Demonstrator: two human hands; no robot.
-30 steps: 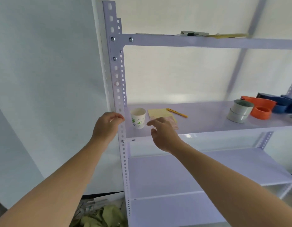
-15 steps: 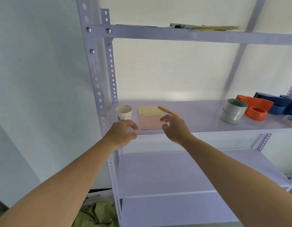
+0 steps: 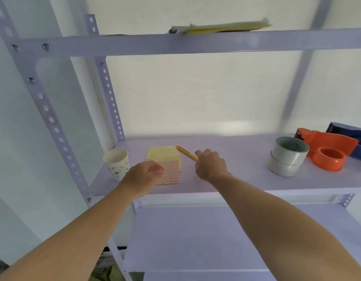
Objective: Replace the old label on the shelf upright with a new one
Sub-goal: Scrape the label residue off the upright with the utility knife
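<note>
The pale perforated shelf upright (image 3: 46,108) rises at the left, with a faint pinkish mark on it. On the middle shelf (image 3: 232,179) lies a sheet of pink labels (image 3: 171,173), partly on a yellow pad (image 3: 164,154). My left hand (image 3: 142,176) hovers over the sheet's left side with fingers curled and thumb against them; nothing shows in it. My right hand (image 3: 211,166) has its fingers curled over the near end of a yellow pen (image 3: 185,152) that lies right of the pad.
A paper cup (image 3: 117,164) stands at the shelf's left end, next to the upright. Two stacked tape rolls (image 3: 287,157), an orange tape dispenser (image 3: 327,152) and a blue one (image 3: 351,138) sit to the right. Papers (image 3: 226,27) lie on the top shelf.
My left hand left the upright and moved right, past the cup, to the label sheet. My right hand moved right onto the pen. The view shifted right.
</note>
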